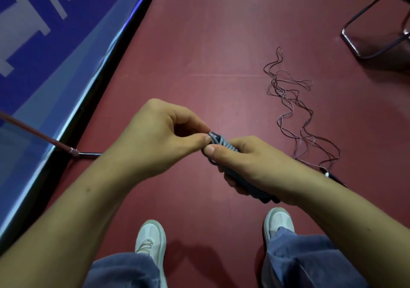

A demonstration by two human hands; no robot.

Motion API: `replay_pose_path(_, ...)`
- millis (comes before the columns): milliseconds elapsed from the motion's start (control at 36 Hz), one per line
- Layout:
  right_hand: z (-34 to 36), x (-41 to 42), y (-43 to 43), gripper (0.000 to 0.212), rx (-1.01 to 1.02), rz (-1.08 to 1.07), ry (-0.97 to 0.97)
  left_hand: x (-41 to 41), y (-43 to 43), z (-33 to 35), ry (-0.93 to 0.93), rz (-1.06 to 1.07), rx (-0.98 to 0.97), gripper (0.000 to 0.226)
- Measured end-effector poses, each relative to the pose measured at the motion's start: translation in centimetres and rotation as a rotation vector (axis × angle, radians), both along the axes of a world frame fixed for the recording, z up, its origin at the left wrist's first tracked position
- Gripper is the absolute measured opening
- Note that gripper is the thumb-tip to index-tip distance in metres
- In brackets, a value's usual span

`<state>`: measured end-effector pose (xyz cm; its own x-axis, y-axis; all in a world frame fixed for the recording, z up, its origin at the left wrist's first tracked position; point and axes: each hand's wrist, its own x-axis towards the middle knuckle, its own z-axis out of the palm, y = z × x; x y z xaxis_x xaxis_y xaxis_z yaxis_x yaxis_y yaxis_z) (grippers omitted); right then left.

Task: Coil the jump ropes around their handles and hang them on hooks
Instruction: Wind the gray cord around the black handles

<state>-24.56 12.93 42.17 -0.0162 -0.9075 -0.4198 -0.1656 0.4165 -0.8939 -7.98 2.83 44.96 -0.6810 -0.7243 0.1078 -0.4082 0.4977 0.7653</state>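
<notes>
A grey-blue jump rope is wound in tight coils around its dark handles, and my right hand is closed around this bundle. My left hand pinches the coils at the bundle's upper end between thumb and forefinger. The lower handle ends stick out below my right palm. A second jump rope, thin and loose, lies tangled on the red floor to the right, with its handle partly hidden behind my right forearm.
A blue barrier banner with a black base runs along the left, with a metal foot poking onto the floor. A metal chair frame stands at the upper right. My two white shoes are below.
</notes>
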Motion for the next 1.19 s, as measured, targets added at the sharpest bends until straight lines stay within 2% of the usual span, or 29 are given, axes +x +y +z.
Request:
replay_pose_path(111,-0.3,0.1,-0.3,0.040,-0.015,-0.041,0.058,-0.2,0.0,-0.2,-0.049,0.033,-0.187,0.003)
replay_pose_path(194,-0.1,0.0,-0.2,0.038,0.031,-0.015,-0.020,-0.3,0.0,-0.3,-0.074,-0.058,-0.278,0.007)
replay_pose_path(306,0.3,-0.4,0.1,0.038,0.134,0.044,-0.179,-0.3,0.2,-0.9,-0.106,-0.101,-0.103,0.012)
replay_pose_path(389,0.3,-0.5,0.1,0.048,0.255,0.103,-0.254,-0.4,0.5,-1.5,-0.141,-0.133,-0.103,0.018)
replay_pose_path(500,0.0,-0.3,0.4,0.060,0.331,0.168,-0.307,-0.4,0.6,-1.7,-0.052,-0.094,-0.086,0.016)
replay_pose_path(694,0.1,0.8,0.4,0.066,0.207,0.114,-0.229,-0.1,0.3,-1.5,0.080,0.037,0.125,0.022)
replay_pose_path(861,0.0,1.0,0.5,0.063,0.135,0.056,-0.154,0.5,-0.3,-1.1,0.143,-0.041,0.351,0.022)
replay_pose_path(1000,-0.1,1.1,0.3,0.063,0.079,0.045,-0.113,0.7,-0.1,-1.1,0.209,-0.049,0.400,0.008)
replay_pose_path(1111,-0.1,1.0,0.4,0.069,0.077,0.069,-0.205,0.0,0.8,-0.5,0.317,-0.006,0.469,0.020)
replay_pose_path(1167,-0.1,0.7,0.3,0.068,0.119,0.080,-0.342,-0.4,1.6,-0.6,0.291,0.048,0.412,0.035)
replay_pose_path(1194,-0.1,0.6,0.3,0.065,0.146,0.080,-0.419,-0.3,1.5,-1.0,0.306,0.064,0.462,0.031)
